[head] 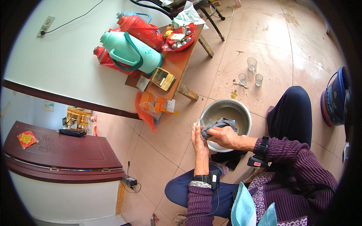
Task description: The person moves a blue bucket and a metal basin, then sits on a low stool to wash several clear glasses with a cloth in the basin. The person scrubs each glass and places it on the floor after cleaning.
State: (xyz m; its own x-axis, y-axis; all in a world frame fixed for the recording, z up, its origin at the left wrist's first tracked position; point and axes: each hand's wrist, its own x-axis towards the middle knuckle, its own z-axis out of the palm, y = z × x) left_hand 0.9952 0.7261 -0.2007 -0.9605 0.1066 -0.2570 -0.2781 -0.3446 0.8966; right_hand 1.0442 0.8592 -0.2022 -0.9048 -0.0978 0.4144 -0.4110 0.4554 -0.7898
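My left hand (200,139) grips a clear drinking glass (197,124) at the left rim of a metal basin (249,124). A wet grey cloth (220,124) is bunched in my right hand (226,137), pressed against the glass; my fingers hide much of the glass. The cloth's far end hangs over the basin, where cloudy water (223,113) stands. On the tiled floor beyond the basin stand a larger glass mug (251,64) and two small glasses, one on the left (242,79) and one on the right (258,80).
Left of the basin, a low wooden bench (181,63) bears several thermos flasks, including a turquoise one (133,50), and a red dish (181,38). An orange plastic bag (145,113) lies beneath it. Dark buckets (335,99) stand at right. Debris (240,84) lies by the glasses.
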